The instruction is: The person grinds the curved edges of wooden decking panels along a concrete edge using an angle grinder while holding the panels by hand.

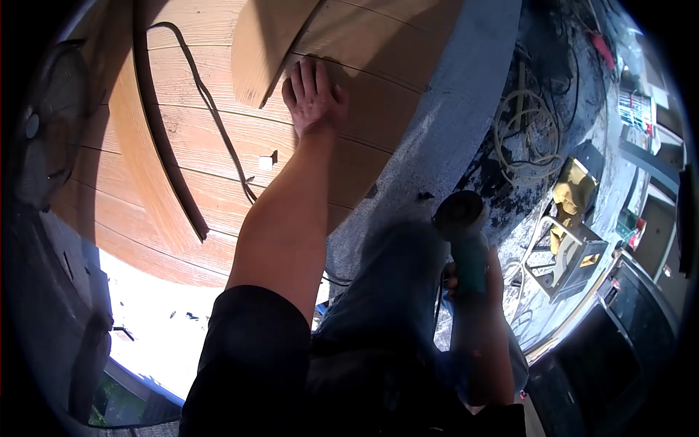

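Note:
My left hand (314,102) lies with its fingers stretched out on the brown wood-grain planks (211,131), just right of a loose curved board (263,51). Nothing shows in its grasp. Down at the right, my right hand (491,280) is wrapped round the green body of an angle grinder (470,266). The grinder's dark round disc (459,213) points away from me, beside my leg and off the planks. Whether the disc is turning I cannot tell.
A long narrow board (149,146) and a dark cable (200,84) lie across the planks, near a small white piece (266,162). Coiled hose (528,138) lies on the stained floor. A metal-framed machine (575,262) stands at right, and a fan (58,124) at left.

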{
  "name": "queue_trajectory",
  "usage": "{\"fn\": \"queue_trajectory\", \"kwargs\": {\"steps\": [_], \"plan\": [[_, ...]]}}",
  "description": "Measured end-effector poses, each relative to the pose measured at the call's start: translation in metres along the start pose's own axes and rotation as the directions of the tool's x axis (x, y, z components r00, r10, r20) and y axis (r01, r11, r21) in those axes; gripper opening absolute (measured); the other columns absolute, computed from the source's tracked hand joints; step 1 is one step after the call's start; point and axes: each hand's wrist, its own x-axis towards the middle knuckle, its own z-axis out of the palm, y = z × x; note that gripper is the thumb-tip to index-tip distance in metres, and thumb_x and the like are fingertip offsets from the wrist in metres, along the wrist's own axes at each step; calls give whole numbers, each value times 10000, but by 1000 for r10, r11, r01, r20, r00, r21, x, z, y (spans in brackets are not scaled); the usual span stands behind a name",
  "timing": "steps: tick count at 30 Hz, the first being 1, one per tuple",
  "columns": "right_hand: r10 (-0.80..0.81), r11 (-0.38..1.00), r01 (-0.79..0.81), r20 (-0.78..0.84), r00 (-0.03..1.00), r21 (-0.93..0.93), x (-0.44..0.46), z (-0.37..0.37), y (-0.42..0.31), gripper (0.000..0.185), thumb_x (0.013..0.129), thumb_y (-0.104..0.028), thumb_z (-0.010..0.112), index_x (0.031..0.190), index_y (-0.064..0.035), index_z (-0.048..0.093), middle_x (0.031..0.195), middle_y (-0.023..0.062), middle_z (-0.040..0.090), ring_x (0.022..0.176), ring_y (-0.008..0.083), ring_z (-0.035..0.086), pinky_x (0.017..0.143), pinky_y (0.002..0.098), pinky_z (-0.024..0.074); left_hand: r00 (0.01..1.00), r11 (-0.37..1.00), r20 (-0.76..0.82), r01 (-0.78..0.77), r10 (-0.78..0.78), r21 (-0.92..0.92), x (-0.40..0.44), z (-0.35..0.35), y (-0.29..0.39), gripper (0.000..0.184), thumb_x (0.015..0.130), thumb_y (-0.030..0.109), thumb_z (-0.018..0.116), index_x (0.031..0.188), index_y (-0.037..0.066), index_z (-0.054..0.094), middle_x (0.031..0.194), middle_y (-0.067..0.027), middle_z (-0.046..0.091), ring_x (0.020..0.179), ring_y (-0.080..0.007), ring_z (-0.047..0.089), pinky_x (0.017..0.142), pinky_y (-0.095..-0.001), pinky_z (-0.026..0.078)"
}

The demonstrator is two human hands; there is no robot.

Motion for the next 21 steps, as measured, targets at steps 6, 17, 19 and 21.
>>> {"fn": "queue_trajectory", "kwargs": {"steps": [6,17,19,21], "plan": [[1,940,28,-84,996,339,-69,-106,17,886,868,-911,498,1223,-114,653,988,58,672,720,195,612,602,303,497,998,999,-55,-15,13,-49,-3,0,-2,713,897,334,618,1538,58,466,1638,-179,399,1564,-366,296,1265,-561,215],[-356,791,105,315,880,603,-166,-243,98,992,796,-928,593,1311,-88,485,1041,80,557,926,259,538,778,398,489,995,998,90,-46,49,-39,-14,-20,-5,835,935,517,646,1611,100,389,1715,-176,285,1620,-348,162,1285,-578,124],[-429,803,235,256,866,548,-190,-262,106,980,803,-922,592,1317,-96,477,1032,79,549,915,255,525,759,394,475,958,971,162,-234,239,-46,-18,-33,-18,795,955,514,643,1603,118,409,1714,-166,291,1612,-336,192,1282,-579,144],[-472,708,326,76,878,627,-218,-241,103,873,914,-823,572,1266,-25,557,956,45,547,869,192,539,764,344,479,903,911,151,-376,401,-171,-48,-27,-50,771,954,490,652,1591,115,432,1711,-156,299,1602,-328,224,1280,-577,174]]}}
